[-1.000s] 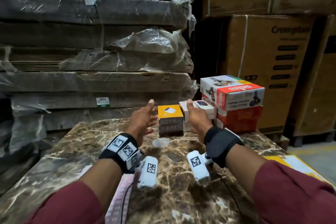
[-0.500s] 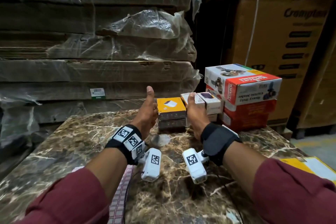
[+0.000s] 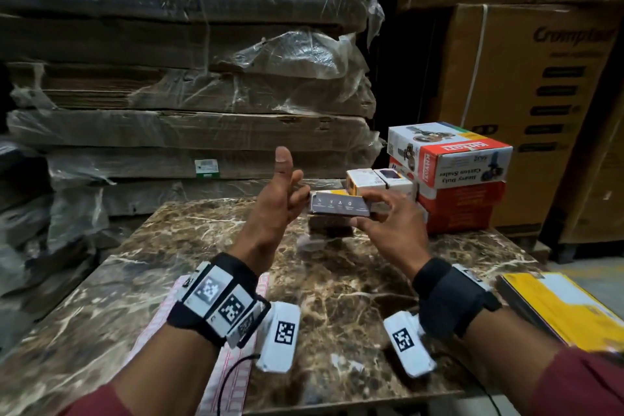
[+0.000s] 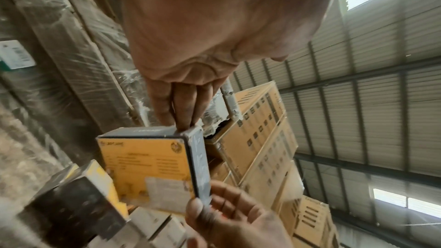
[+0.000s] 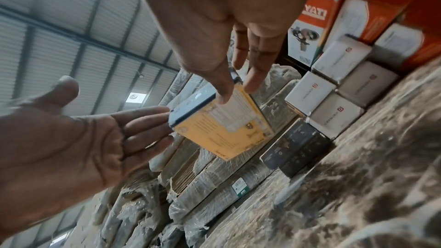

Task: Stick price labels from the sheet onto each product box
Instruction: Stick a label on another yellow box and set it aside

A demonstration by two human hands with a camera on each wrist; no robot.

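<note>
In the head view, a yellow-and-grey product box [image 3: 339, 203] has been lifted off the small stack at the bench's [image 3: 337, 297] far edge, pinched by the right hand [image 3: 388, 223], the left hand [image 3: 273, 199] held open beside it. In the wrist views, the left fingertips [image 4: 185, 120] are seen touching the box's end, so labelling is judged ready to begin; the label sheet [image 3: 233, 368] lies at the near edge.

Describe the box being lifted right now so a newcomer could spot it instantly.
On the brown marble table, left of the red and white carton stack, the right hand grips a flat yellow-faced box with dark edges. The left hand touches its other end. It alone is off the table.
</note>
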